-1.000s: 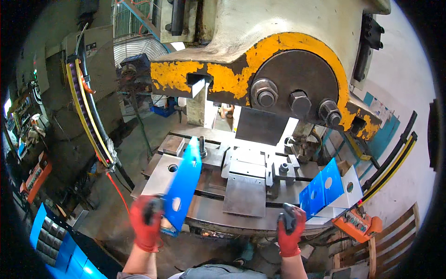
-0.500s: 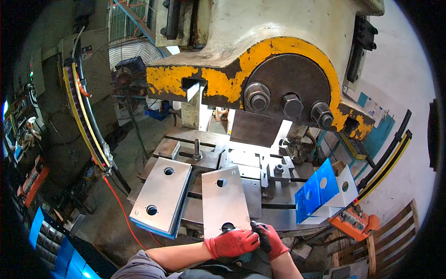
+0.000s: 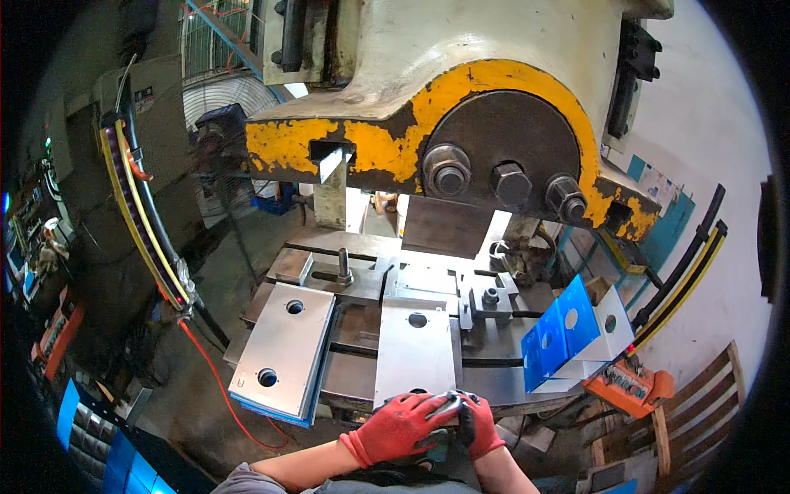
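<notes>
A flat silver sheet-metal panel (image 3: 415, 350) with round holes lies on the press bed in front of me, pointing away from me. My left hand (image 3: 401, 428), in a red glove, is closed over its near end, fingers reaching to the right. Beside it, my right hand (image 3: 480, 424), in a red glove with dark fingertips, grips the near right corner. The two hands touch or nearly touch, and they hide most of the near hole. To the left rests a stack of similar panels (image 3: 282, 342) with blue undersides.
Above the bed (image 3: 350, 370) hangs the press ram (image 3: 502, 132) with yellow edging and large bolts. A clamp block (image 3: 491, 302) and an upright stud (image 3: 344, 267) stand on the bed. Bent blue-and-white panels (image 3: 564, 333) sit at right, near an orange control box (image 3: 629, 391).
The panel has swung straighter and shifted right, toward the clamp block. My left hand's fingers have stretched out over its near end. The view has shifted slightly.
</notes>
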### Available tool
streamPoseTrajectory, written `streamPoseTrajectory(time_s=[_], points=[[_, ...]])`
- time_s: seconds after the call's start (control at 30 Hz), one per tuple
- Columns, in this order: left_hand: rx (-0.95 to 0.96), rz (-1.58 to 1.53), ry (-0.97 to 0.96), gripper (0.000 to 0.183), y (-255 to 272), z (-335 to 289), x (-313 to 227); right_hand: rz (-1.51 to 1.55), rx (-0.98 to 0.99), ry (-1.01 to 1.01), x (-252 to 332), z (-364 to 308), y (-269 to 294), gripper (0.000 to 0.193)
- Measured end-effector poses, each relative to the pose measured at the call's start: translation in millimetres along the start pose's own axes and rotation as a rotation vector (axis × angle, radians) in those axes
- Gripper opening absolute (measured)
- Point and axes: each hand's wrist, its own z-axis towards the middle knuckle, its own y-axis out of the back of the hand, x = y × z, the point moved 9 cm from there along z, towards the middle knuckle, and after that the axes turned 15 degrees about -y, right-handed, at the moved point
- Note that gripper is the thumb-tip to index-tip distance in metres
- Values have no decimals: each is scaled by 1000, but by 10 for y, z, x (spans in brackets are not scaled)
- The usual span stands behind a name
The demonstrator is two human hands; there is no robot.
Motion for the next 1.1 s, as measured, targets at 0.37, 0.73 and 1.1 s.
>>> streamPoseTrajectory(time_s=[0.37, 0.73, 1.1], points=[[-247, -77, 451, 75, 198, -506, 398, 326, -62, -79, -338, 184, 245, 20], [-103, -71, 393, 79, -64, -633, 594, -66, -171, 480, 342, -317, 249, 67], [-270, -69, 591, 84, -82, -711, 1017, -400, -500, 441, 475, -27, 250, 72]])
